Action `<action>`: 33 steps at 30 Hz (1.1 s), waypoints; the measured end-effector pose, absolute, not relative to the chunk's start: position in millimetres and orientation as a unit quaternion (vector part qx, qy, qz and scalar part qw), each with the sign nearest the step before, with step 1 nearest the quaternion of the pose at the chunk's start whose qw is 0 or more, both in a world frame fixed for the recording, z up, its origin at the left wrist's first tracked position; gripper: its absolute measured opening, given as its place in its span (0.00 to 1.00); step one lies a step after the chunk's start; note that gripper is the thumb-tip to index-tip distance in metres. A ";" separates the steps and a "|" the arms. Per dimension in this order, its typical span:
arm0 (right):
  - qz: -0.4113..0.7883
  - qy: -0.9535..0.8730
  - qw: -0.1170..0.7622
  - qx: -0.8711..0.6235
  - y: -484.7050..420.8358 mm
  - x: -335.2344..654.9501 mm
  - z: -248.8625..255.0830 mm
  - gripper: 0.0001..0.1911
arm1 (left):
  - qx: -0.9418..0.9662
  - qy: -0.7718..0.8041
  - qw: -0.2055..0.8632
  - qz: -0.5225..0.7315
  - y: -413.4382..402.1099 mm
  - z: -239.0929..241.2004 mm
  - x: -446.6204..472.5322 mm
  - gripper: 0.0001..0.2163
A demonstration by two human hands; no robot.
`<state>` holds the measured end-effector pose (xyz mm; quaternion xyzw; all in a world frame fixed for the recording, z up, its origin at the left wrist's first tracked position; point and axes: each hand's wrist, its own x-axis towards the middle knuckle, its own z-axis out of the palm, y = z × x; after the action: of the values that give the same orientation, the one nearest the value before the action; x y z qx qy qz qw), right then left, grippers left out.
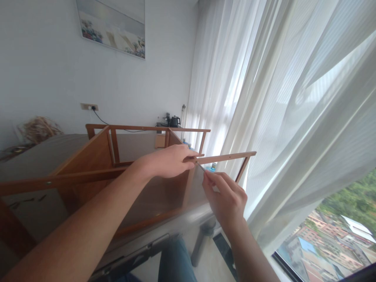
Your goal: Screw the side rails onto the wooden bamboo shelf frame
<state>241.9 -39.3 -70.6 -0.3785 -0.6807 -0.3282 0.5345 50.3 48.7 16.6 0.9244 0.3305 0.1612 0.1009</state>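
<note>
The wooden rail (226, 157) is held at its inner end by the L hand (173, 162), thumb and fingers pinching it by the joint w/ the wooden frame (173, 192). The rail's other end juts out R, toward the curtain (279, 117). The rail is positioned above the near R part of the grey surface (201, 201) that seemingly carries the frame; its exact edge can't be told. A thin metal tool (201, 167) is pinched btwn the R hand (230, 194) fingertips, tip at or v. near the rail; exact contact too small to tell. Best done w/ tool kept in line, tip fully seated, light pressure, short turns; rail should be kept steady, L fingers clear of any slip.
</note>
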 end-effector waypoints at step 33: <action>-0.012 -0.716 0.546 -0.435 -48.4 254.8 -67.8 0.09 | 0.925 0.320 0.113 0.171 48.7 17.0 49.2 0.21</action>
<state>254.8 -48.4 -67.8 -0.4354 -0.7158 -0.0123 0.5458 49.2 48.7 17.0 0.9249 0.3203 0.1707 0.1131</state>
